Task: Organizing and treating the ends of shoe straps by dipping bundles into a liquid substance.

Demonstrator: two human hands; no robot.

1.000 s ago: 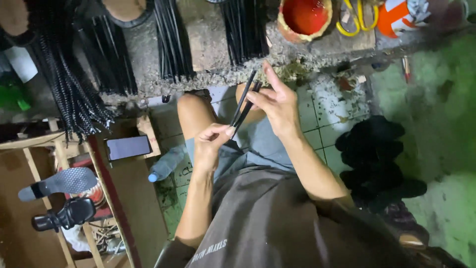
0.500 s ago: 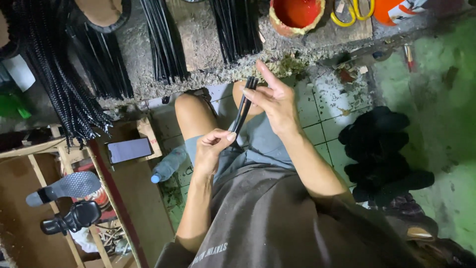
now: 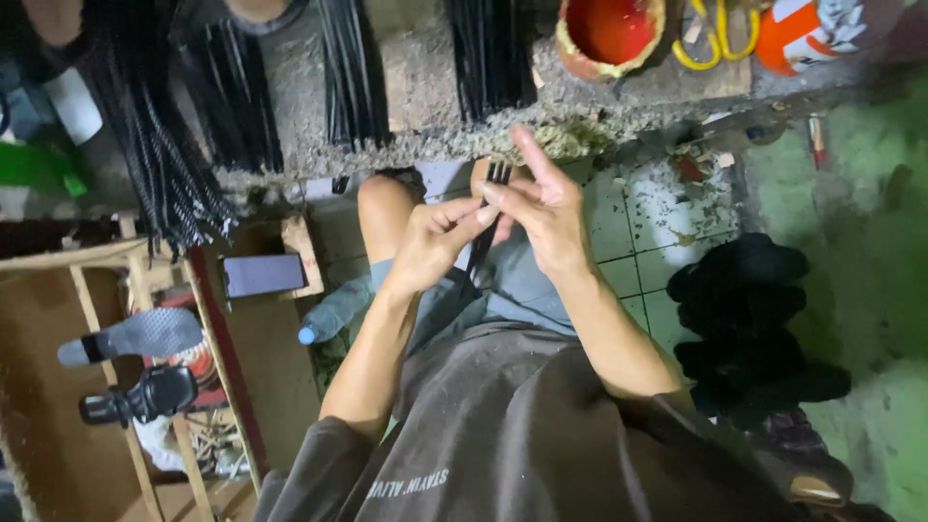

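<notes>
I sit with my knees up in front of a rough concrete bench (image 3: 425, 87). My right hand (image 3: 541, 208) holds thin black strips (image 3: 483, 242) upright, its index finger stretched out. My left hand (image 3: 435, 237) meets it at the strips and pinches them just below the right fingers. The strips run down between both hands toward my lap. More bundles of black strips (image 3: 353, 72) lie on the bench above my hands.
A red bowl (image 3: 609, 34), yellow scissors (image 3: 720, 39) and an orange-white can (image 3: 807, 34) stand on the bench at right. A phone (image 3: 263, 275) lies on a wooden rack at left, shoe soles (image 3: 135, 338) below it. A plastic bottle (image 3: 333, 314) and dark cloth pile (image 3: 754, 329) rest on the floor.
My left hand has risen up the strips to meet my right hand. The camera has shifted slightly.
</notes>
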